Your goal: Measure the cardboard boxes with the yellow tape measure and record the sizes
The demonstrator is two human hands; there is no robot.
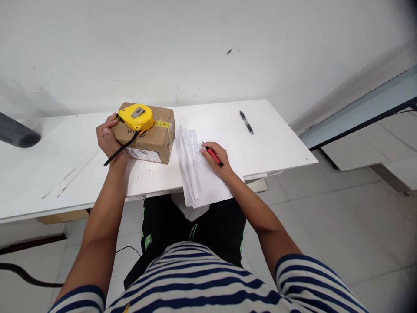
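Filling the near edge of the view, a striped shirt [195, 278] gives way to black trousers [163, 217], and above them the papers [213, 187] overhang the front edge of the white table [276, 143]. These sheets lie straight ahead of the body with their long axis running away from it, handwriting on the upper left part. The right hand [223, 153] rests on their right side, fingers closed around a red pen [214, 156] whose tip slants away and leftward, just beside the written lines. That hand is the nearer one to the writing; the left is well apart, with the cardboard box [164, 152] between. Just left of the papers, the box has its long axis roughly across the table, its right end facing them. The left hand [108, 135] curls at the opposite end, fingertips by the yellow tape measure [137, 116] on top; whether it clasps box or case I cannot tell. A black strap [120, 152] trails from the case over the left wrist, while the blade [162, 124] extends rightward across the top. Farther off, right of the papers, lies a black pen [246, 122], and behind stands the scuffed wall [195, 52].
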